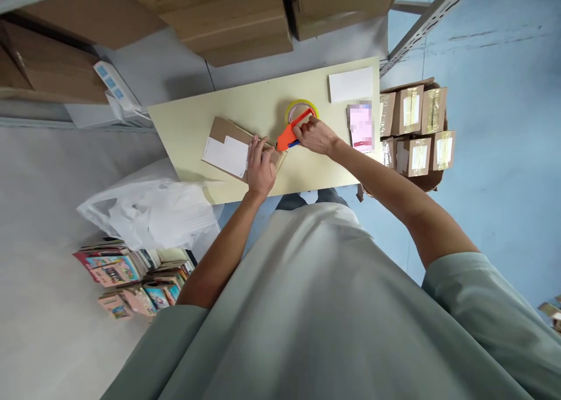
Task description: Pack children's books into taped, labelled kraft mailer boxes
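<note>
A flat brown cardboard box with a white label lies tilted on the cream table. My left hand rests on the box's right part, its fingers stretched out over the top. My right hand is closed around the handle of an orange tape dispenser carrying a large roll of yellowish tape. The dispenser's front end is at the box's right end, near my left fingertips. Whether tape sticks to the box there is too small to tell.
White paper and a pink-screened, partly blurred item lie at the table's right. Beyond that edge stands a carton of taped boxes. A white plastic bag and stacked books are at left. Large cartons line the far side.
</note>
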A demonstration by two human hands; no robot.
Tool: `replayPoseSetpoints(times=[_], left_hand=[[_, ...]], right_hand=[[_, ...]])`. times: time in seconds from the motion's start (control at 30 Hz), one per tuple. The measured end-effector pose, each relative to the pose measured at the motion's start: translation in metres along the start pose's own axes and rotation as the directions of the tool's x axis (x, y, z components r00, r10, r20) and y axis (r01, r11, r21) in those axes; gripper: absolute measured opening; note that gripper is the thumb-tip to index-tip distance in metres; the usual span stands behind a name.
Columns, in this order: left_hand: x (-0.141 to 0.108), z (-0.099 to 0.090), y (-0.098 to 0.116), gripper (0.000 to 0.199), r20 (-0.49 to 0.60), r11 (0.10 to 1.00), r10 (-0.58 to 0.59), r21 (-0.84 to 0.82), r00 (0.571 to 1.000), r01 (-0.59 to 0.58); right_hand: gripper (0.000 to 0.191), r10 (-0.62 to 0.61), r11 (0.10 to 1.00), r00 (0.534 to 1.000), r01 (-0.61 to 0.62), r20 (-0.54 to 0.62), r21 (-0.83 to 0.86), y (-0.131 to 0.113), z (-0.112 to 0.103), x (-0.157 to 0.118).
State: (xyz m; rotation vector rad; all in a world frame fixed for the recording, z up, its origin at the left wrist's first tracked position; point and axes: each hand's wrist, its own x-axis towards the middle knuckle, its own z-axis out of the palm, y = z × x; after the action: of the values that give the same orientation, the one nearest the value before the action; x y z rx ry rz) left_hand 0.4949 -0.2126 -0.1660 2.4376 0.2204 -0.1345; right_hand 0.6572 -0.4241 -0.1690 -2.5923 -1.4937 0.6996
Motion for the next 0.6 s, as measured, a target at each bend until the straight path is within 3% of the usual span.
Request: replayPoseSetpoints(times=[0.2,0.37,0.47,0.6], left_hand=[[0.016,-0.030,-0.008,0.050,-0.061,0.999,0.046,-0.014,0.997,-0.046],[0.066,-0.059,-0.047,0.060,-0.196,0.994,-0.107,-0.038,0.975,0.101],[0.084,-0.055,-0.065,0.062,-0.273,0.982,-0.177,0.015,0.946,0.188],[0.077,-0.038,-0.060,0.057,-0.270,0.978,-0.174,0.069,0.947,0.199]], right_hand=[[0.056,-0.076,0.997,0.995,0.075,0.069,0.008,-0.003,-0.012,0.003],[0.061,-0.082,0.997,0.990,0.082,0.115,0.001,-0.012,-0.011,0.002],[0.059,-0.112,0.993,0.987,0.116,0.114,-0.032,-0.024,-0.008,0.004],[0.057,-0.206,0.976,0.968,0.214,0.141,-0.044,-0.055,0.002,0.001]])
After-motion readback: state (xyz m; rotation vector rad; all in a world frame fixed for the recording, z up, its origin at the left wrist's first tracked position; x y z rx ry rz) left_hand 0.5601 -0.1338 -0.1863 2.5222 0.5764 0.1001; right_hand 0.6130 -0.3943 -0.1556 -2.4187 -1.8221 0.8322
